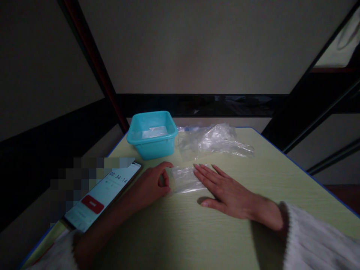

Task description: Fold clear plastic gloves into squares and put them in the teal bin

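A small clear plastic bag (184, 183) lies flat on the table in front of me. My right hand (222, 187) rests on its right part with fingers stretched out, covering that end. At the bag's left edge is my left hand (154, 183), its index finger by the upper corner and its thumb by the lower one. The thumb and index finger stand apart, while the other fingers curl inward. I cannot make out a pinch on the film.
A turquoise plastic basket (156, 147) with flat clear or white pieces inside stands at the back left. Crumpled clear plastic bags (216, 140) lie behind my hands. A phone (104, 198) showing a running timer lies beside my left forearm. The pale table (180, 232) has a blue edge.
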A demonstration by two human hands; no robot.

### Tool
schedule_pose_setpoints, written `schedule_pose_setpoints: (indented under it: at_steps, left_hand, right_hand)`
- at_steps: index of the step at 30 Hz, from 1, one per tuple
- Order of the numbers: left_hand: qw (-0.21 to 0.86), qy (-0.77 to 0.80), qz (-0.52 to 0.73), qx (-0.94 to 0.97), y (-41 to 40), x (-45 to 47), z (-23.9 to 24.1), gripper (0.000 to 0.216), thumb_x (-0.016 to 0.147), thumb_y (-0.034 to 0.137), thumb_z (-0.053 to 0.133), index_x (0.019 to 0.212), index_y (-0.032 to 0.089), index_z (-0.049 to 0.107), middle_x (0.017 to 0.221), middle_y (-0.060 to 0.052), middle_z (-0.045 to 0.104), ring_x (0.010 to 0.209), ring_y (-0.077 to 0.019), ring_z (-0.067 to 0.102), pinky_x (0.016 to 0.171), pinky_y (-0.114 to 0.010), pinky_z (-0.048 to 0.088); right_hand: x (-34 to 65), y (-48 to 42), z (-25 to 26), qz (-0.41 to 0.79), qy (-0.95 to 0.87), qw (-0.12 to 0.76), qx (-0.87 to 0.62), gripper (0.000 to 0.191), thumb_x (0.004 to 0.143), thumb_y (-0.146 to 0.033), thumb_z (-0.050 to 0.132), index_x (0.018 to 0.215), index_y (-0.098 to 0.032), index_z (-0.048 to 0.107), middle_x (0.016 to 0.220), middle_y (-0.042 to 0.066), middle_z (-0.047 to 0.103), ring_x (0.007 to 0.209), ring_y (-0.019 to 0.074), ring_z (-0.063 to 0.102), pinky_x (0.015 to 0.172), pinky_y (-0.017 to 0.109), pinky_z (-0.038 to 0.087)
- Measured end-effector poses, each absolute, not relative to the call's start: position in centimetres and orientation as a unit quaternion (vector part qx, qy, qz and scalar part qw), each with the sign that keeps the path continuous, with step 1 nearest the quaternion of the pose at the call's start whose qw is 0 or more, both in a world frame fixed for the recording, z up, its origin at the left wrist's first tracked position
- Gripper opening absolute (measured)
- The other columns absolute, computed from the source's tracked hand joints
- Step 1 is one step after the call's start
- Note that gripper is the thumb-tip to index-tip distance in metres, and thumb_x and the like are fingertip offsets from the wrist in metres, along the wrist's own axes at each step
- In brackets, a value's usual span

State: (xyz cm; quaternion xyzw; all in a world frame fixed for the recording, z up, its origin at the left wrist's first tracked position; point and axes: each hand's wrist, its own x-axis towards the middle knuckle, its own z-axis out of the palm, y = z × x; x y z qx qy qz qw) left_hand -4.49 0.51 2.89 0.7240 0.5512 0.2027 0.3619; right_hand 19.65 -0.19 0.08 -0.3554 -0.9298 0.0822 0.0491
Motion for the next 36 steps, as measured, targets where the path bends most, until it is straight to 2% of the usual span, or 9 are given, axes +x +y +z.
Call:
schedule_pose_setpoints:
  at_steps: [4,9,17,21,26,28,30,33,36]
  left_hand:
    - [0.34,0.542,0.192,0.744,0.4,-4.2,2.5,0.046,0.064,0.016,0.061,0.109,0.015,0.055,0.078,0.001,0.057,0.065,-0.0157,0.055,0.059,-0.025,0.041]
    - [0.331,0.568,0.151,0.738,0.6,-4.7,2.1,0.059,0.06,0.021,0.068,0.116,0.014,0.052,0.08,0.001,0.053,0.07,-0.0171,0.051,0.061,-0.026,0.039]
    - [0.442,0.524,0.171,0.707,1.3,-5.8,2.3,0.052,0.064,0.029,0.063,0.112,0.014,0.05,0.068,0.004,0.055,0.062,-0.0151,0.053,0.055,-0.024,0.039]
    - [0.406,0.545,0.177,0.712,1.1,-5.1,2.4,0.041,0.063,0.022,0.061,0.103,0.015,0.054,0.061,0.006,0.051,0.058,-0.0137,0.051,0.053,-0.023,0.038]
    - [0.342,0.562,0.161,0.736,0.9,-5.0,2.6,0.04,0.063,0.011,0.057,0.103,0.014,0.056,0.061,0.006,0.051,0.058,-0.0145,0.052,0.054,-0.024,0.041]
    - [0.274,0.561,0.196,0.756,0.6,-4.4,2.4,0.038,0.065,0.009,0.053,0.102,0.015,0.056,0.072,0.001,0.058,0.067,-0.0171,0.057,0.061,-0.028,0.046]
    - [0.182,0.522,0.272,0.787,0.0,-3.2,2.0,0.033,0.07,0.012,0.052,0.103,0.013,0.056,0.098,-0.007,0.062,0.09,-0.0211,0.058,0.079,-0.035,0.047]
    - [0.095,0.396,0.222,0.886,-1.4,-1.0,1.2,0.053,0.078,0.027,0.054,0.125,0.006,0.042,0.135,-0.018,0.042,0.127,-0.0273,0.035,0.103,-0.044,0.03]
    - [0.057,0.349,0.139,0.925,-2.4,0.6,0.2,0.071,0.081,0.043,0.051,0.134,0.001,0.029,0.144,-0.021,0.025,0.135,-0.0284,0.018,0.109,-0.046,0.019]
  right_hand:
    - [19.6,-0.2,0.1,0.076,-0.931,0.054,-0.353,0.066,0.087,-0.059,0.031,0.139,-0.018,0.028,0.146,0.016,0.016,0.133,0.0303,0.017,0.105,0.056,0.018]
    - [19.6,-0.2,0.3,0.069,-0.931,0.033,-0.356,0.066,0.088,-0.06,0.029,0.14,-0.019,0.027,0.146,0.016,0.016,0.134,0.0296,0.016,0.105,0.055,0.018]
    - [19.5,-0.2,0.4,0.066,-0.932,0.028,-0.354,0.066,0.088,-0.059,0.028,0.14,-0.017,0.028,0.146,0.017,0.016,0.133,0.03,0.016,0.105,0.055,0.019]
    - [19.5,-0.1,0.3,0.062,-0.933,0.031,-0.353,0.066,0.088,-0.058,0.029,0.14,-0.017,0.028,0.146,0.017,0.017,0.133,0.03,0.016,0.105,0.055,0.02]
    - [19.6,-0.1,0.1,0.056,-0.934,0.044,-0.35,0.064,0.088,-0.058,0.03,0.139,-0.018,0.028,0.146,0.016,0.019,0.133,0.0294,0.018,0.105,0.055,0.02]
    - [19.6,-0.2,0.1,0.054,-0.935,0.04,-0.349,0.066,0.088,-0.058,0.029,0.14,-0.017,0.027,0.146,0.016,0.018,0.133,0.0296,0.017,0.105,0.055,0.02]
    - [19.6,-0.2,0.0,0.056,-0.934,0.038,-0.351,0.07,0.088,-0.059,0.028,0.141,-0.014,0.023,0.146,0.017,0.018,0.134,0.0293,0.017,0.105,0.055,0.02]
    - [19.6,-0.1,-0.2,0.058,-0.932,0.054,-0.353,0.076,0.086,-0.061,0.028,0.141,-0.009,0.019,0.144,0.018,0.022,0.134,0.0277,0.018,0.106,0.053,0.02]
    - [19.5,-0.1,-0.5,0.053,-0.93,0.064,-0.357,0.077,0.086,-0.062,0.029,0.14,-0.008,0.023,0.143,0.019,0.025,0.133,0.0267,0.02,0.107,0.052,0.02]
